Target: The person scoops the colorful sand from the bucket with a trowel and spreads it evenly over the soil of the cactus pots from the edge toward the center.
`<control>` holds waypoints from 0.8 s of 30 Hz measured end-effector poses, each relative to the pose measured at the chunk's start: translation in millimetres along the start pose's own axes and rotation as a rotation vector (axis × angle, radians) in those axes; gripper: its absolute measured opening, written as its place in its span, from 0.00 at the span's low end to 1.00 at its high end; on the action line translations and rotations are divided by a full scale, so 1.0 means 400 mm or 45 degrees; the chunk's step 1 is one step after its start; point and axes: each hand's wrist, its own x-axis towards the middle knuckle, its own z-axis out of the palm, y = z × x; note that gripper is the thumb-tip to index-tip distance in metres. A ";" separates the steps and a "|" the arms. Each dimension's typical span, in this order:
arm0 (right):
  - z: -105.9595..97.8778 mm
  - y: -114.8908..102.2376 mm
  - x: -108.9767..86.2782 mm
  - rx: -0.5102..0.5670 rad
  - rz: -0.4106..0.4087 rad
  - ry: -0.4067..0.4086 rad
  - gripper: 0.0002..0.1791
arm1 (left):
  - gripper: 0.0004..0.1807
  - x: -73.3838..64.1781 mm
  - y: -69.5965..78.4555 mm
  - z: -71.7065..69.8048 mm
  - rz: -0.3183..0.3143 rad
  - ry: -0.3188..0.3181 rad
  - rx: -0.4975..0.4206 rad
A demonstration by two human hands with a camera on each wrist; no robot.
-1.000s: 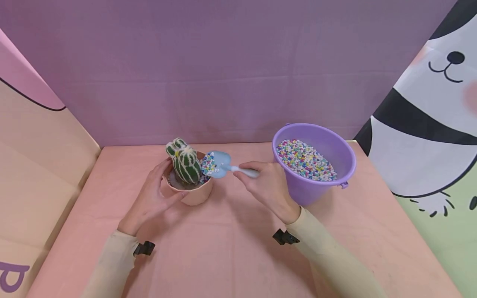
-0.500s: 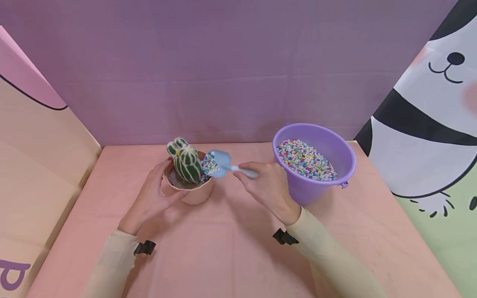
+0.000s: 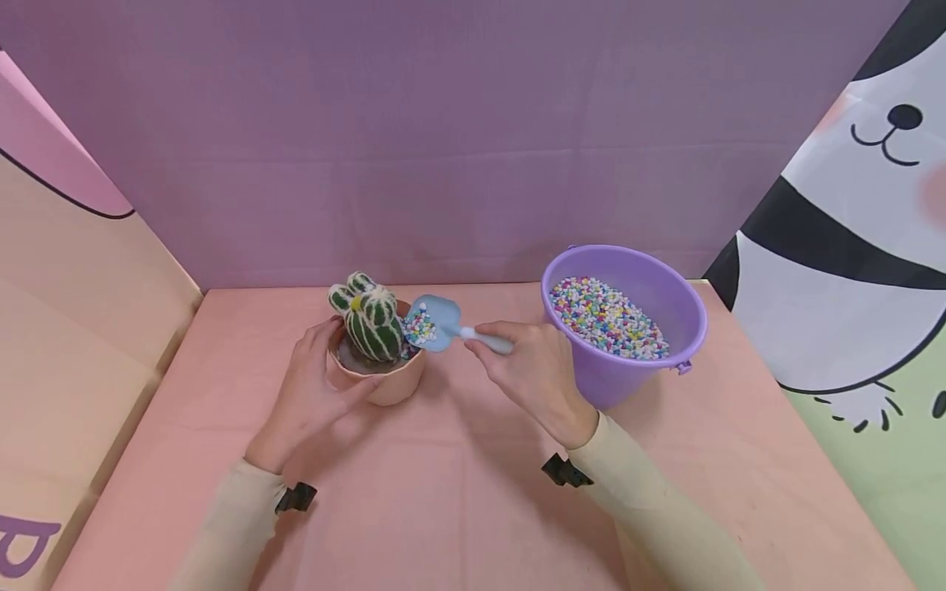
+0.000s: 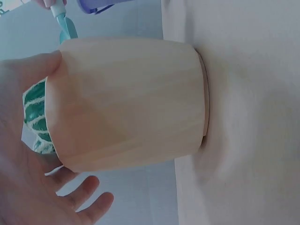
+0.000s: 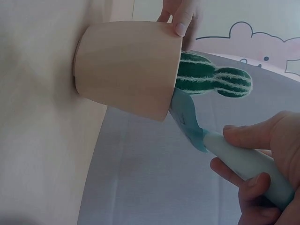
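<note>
A green cactus [image 3: 374,328] with whitish ribs stands in a peach flowerpot [image 3: 392,386] on the left of the table. My left hand [image 3: 306,402] holds the pot at its rim, thumb on the near side; the left wrist view shows the thumb [image 4: 42,68] against the rim and some fingers off the wall. My right hand [image 3: 530,369] grips the pale handle of a small blue toy shovel [image 5: 187,117]. The shovel's blade lies at the pot's right rim beside the cactus, bearing small multicoloured beads [image 3: 420,328]. What lies under the blade is hidden.
A purple bucket [image 3: 617,382], partly filled with multicoloured beads [image 3: 606,316], stands right of the right hand. Pink cloth covers the table [image 3: 414,509]. A purple backdrop [image 3: 458,148] rises behind, and a panda-printed panel [image 3: 850,287] stands at the right.
The shovel blade has shifted slightly right and back, with the beads still on it. My left hand and wrist have moved a little rightward, and the pot and cactus have shifted slightly.
</note>
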 end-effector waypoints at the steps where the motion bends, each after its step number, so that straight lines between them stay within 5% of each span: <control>1: -0.001 -0.001 0.000 -0.002 -0.003 0.001 0.13 | 0.55 -0.002 0.004 0.001 -0.003 0.005 0.002; 13: -0.004 -0.008 0.000 -0.042 -0.048 0.013 0.13 | 0.56 -0.011 0.031 0.026 -0.053 0.175 0.104; 24: -0.007 -0.007 0.001 -0.060 -0.082 0.031 0.13 | 0.52 0.025 -0.030 -0.011 0.044 -0.055 -0.231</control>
